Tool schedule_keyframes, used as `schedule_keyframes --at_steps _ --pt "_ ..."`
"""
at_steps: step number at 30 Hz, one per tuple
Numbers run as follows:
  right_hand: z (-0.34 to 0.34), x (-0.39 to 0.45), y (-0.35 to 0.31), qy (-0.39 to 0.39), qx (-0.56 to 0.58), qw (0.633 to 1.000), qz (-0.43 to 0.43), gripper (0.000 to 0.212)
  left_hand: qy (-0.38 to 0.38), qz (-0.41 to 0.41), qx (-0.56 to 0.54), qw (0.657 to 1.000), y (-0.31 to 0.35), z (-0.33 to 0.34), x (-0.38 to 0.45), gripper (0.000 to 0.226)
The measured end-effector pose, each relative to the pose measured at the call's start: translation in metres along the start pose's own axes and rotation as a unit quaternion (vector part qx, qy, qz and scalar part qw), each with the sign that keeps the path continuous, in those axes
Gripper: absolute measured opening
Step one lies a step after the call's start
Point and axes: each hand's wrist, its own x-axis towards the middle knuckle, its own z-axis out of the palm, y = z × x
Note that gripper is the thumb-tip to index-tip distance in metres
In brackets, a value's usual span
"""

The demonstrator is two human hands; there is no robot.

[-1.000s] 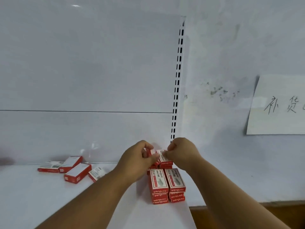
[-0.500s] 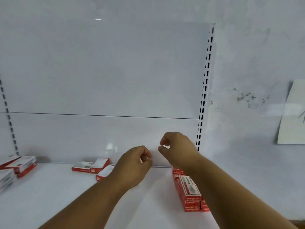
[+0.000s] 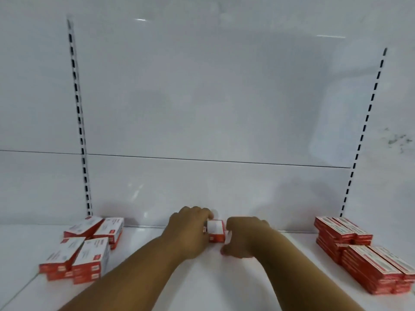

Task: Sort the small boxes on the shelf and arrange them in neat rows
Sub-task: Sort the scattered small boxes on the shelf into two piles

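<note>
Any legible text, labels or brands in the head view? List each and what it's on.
None can be read.
Neat stacked rows of red-and-white small boxes at right: print on the tops, too blurred.
Loose pile of red-and-white small boxes at left: print and small marks, too blurred.
Red-and-white small box between the left hand and right hand: top looks blank white.
White back panel: no text.

Probably a shop: slotted retail shelving (image 3: 80, 131)

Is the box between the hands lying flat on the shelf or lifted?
Flat, it seems: the box sits low on the shelf, white top up, left hand and right hand at its sides.
</note>
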Motion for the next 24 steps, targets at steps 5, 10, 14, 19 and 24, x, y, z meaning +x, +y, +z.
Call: schedule_keyframes --at_steps 5,10,14,19,24 --pt "0.013 0.006 -0.002 0.117 0.211 0.970 0.024 0.047 -0.007 0.065 -0.028 0.997 -0.015 0.024 0.007 0.050" --pt "0.009 0.007 0.007 0.140 0.687 0.703 0.121 0.038 0.045 0.090 -0.045 0.994 -0.025 0.031 0.014 0.042" --pt "0.005 0.005 0.008 0.030 0.804 0.578 0.139 0.048 0.104 0.023 -0.160 0.981 -0.023 0.022 0.013 0.024" --pt "0.009 0.004 0.012 0.037 0.823 0.564 0.062 0.018 0.172 -0.163 -0.464 0.854 -0.013 0.001 0.006 0.029" --pt "0.009 0.003 0.013 0.068 0.774 0.629 0.030 0.018 0.113 -0.207 -0.643 0.729 -0.009 0.003 0.008 0.031"
